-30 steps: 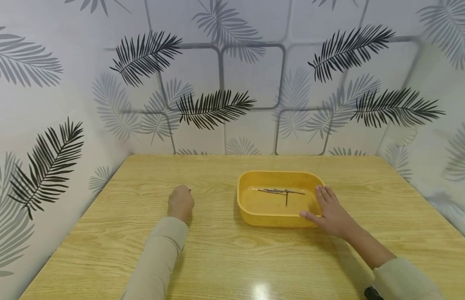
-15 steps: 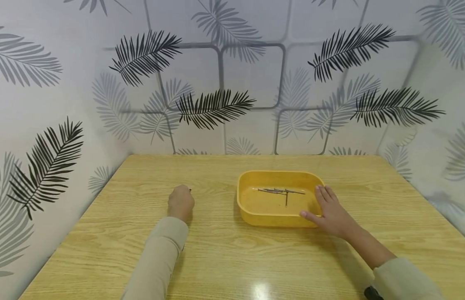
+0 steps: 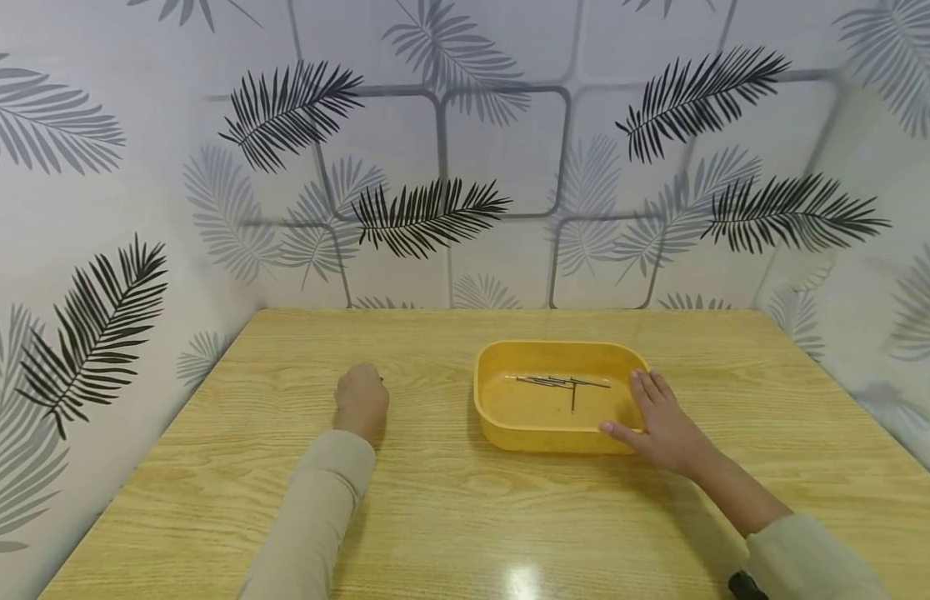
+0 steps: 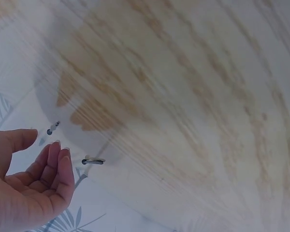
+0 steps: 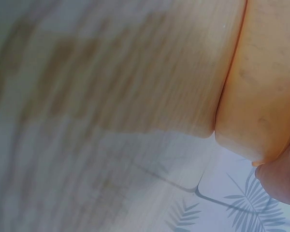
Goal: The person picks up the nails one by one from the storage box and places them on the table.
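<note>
My left hand (image 3: 362,402) is low over the left part of the wooden table. A gap shows between its thumb and loosely curled fingers in the left wrist view. Just beyond the fingertips is a small metal piece (image 4: 53,128), and a second metal piece (image 4: 93,160) lies beside the fingers; both look like nails or screws, too blurred to tell. A yellow plastic tray (image 3: 555,441) stands right of centre with several thin nails (image 3: 543,382) in it. At its right end my right hand (image 3: 669,429) rests on the rim, fingers extended and thumb over the near edge.
The wooden table (image 3: 450,517) runs back to a wall (image 3: 502,158) with a leaf pattern. Another patterned wall (image 3: 60,208) borders the table's left side. Bare tabletop lies between the left hand and the tray.
My left hand has risen slightly, with its forearm shifting a little. The right hand, the tray and the nails in it stay where they were.
</note>
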{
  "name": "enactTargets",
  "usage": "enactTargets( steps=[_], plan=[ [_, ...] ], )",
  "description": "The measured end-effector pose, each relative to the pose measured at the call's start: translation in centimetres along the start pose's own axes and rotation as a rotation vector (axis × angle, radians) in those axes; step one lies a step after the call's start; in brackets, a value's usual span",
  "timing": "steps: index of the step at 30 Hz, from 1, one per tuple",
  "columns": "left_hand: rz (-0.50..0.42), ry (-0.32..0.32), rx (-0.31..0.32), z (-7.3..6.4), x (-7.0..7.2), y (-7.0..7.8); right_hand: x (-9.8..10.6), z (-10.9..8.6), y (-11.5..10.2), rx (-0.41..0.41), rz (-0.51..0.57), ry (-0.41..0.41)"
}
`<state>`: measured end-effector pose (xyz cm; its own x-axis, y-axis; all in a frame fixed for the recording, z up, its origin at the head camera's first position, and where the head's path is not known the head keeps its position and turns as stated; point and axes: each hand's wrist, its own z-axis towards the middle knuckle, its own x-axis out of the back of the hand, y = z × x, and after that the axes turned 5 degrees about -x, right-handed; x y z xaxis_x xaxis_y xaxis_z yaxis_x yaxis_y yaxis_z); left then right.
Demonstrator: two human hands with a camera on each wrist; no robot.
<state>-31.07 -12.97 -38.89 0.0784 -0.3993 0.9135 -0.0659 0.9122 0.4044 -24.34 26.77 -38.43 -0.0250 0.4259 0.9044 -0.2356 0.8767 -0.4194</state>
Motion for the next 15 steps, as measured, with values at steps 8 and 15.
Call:
enactTargets(
  steps=[8,15],
  plan=[
    [0.045,0.044,-0.027,0.4,0.7,0.1,0.1,0.0,-0.1,-0.003,-0.008,0.000],
    [0.066,-0.015,-0.040,0.3,1.6,0.5,0.0,0.1,0.0,0.001,-0.009,0.001]
  ],
)
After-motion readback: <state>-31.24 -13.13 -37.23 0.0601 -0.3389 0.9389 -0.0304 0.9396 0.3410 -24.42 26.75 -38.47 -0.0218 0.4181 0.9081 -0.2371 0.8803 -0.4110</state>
